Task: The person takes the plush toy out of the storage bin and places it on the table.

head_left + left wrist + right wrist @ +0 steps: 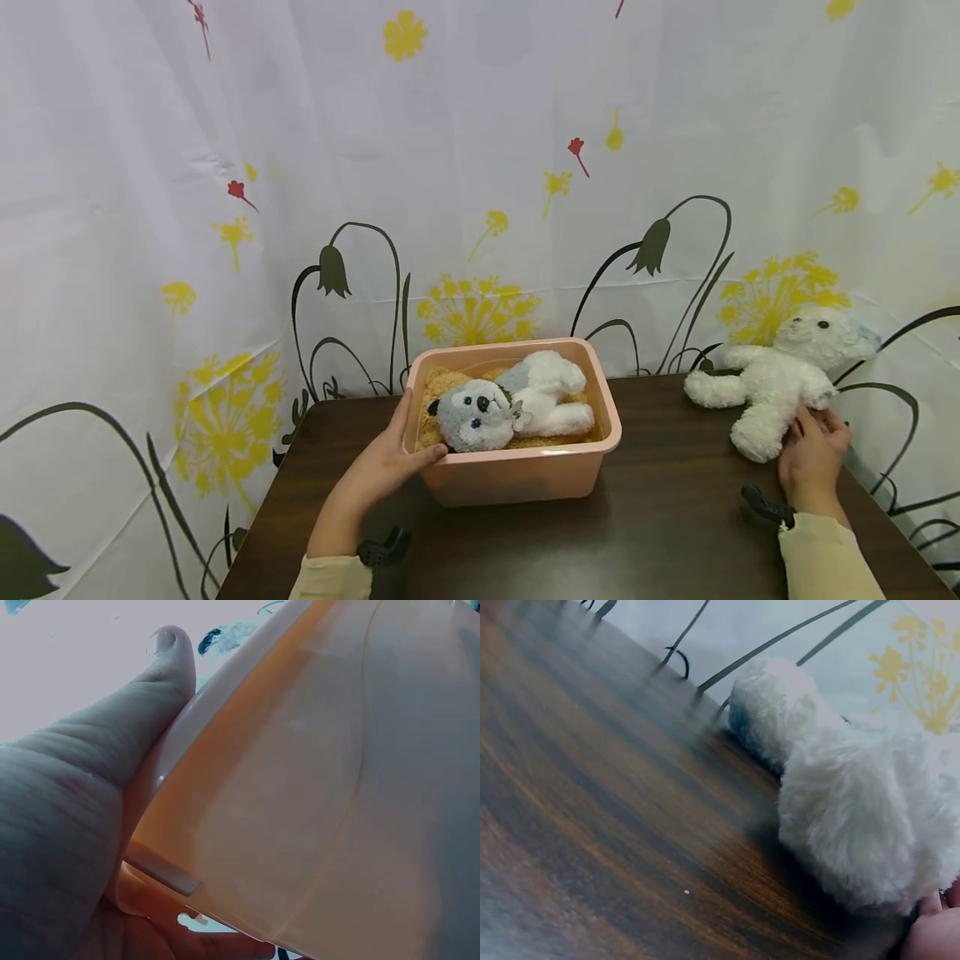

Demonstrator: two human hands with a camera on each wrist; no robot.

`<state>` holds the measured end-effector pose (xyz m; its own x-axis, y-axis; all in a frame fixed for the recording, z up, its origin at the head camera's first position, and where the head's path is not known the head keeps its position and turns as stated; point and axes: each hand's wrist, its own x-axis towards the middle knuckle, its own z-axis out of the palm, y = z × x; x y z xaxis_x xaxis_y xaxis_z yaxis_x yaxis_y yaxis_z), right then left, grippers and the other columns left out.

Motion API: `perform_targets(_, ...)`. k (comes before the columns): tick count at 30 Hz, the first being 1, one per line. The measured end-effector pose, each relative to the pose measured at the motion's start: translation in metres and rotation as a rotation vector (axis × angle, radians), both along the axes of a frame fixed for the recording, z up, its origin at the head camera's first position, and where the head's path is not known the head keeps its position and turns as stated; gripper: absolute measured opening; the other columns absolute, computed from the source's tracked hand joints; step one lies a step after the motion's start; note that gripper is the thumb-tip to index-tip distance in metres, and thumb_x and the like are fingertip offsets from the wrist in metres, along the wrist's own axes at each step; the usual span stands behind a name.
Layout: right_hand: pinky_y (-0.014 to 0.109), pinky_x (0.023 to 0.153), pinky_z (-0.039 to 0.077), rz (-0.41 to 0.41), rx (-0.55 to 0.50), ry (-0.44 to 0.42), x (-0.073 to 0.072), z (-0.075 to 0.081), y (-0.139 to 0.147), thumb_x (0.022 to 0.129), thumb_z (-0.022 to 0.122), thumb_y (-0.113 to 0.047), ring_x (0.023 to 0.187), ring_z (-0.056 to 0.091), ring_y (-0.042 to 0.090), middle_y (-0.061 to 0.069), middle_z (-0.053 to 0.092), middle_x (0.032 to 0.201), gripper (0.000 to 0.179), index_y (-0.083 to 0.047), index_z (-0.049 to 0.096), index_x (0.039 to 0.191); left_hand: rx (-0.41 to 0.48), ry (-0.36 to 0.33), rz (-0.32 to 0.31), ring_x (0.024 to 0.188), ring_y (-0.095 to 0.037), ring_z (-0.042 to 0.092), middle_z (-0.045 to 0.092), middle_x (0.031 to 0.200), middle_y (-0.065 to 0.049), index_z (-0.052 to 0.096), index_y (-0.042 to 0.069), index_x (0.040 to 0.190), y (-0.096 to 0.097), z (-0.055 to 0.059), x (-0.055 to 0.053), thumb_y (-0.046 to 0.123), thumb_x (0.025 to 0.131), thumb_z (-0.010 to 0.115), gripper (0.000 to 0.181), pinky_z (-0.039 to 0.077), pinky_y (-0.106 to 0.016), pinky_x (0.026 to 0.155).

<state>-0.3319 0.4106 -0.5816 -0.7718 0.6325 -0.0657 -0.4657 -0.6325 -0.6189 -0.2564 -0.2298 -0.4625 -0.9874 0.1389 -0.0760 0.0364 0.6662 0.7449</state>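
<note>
A pink plastic bin [517,479] stands on the table; my left hand [386,462] grips its left front corner, thumb over the rim. In the left wrist view, the thumb [169,675] lies along the rim and the fingers are under it, outside the wall. Inside the bin, a grey-and-white stuffed dog [487,412] lies on its back on tan plush material [442,383]. At the far right, my right hand [813,454] holds a white stuffed animal [780,379] low at its side, with some fingers hidden by fur. The toy tilts, head toward the curtain.
The dark wooden table [675,517] has its back edge against a white curtain [480,167] printed with flowers. Between the bin and the white toy lies a stretch of bare tabletop. Black straps with cameras [765,504] sit at both wrists.
</note>
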Motion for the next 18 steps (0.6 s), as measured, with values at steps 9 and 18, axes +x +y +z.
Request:
perform_targets(9, 0.018, 0.081, 0.044, -0.357, 0.202, -0.132, 0.024, 0.044, -0.019, 0.105, 0.062, -0.004, 0.099, 0.048, 0.009, -0.001, 0.047, 0.116, 0.021, -0.012, 0.053, 0.122, 0.011, 0.001, -0.005, 0.158, -0.053, 0.038, 0.016, 0.182, -0.023, -0.011, 0.033, 0.176, 0.002, -0.002, -0.001, 0.068, 0.093, 0.078, 0.126, 0.038, -0.074, 0.120)
perform_targets(18, 0.029, 0.083, 0.049, -0.323, 0.367, 0.409, 0.021, 0.164, -0.112, 0.099, 0.061, 0.012, 0.090, 0.057, 0.025, 0.013, 0.053, 0.100, 0.014, 0.002, 0.060, 0.108, 0.020, -0.014, -0.002, 0.159, -0.054, 0.037, 0.015, 0.182, -0.023, -0.011, 0.032, 0.176, -0.001, -0.002, -0.002, 0.068, 0.092, 0.079, 0.128, 0.037, -0.075, 0.121)
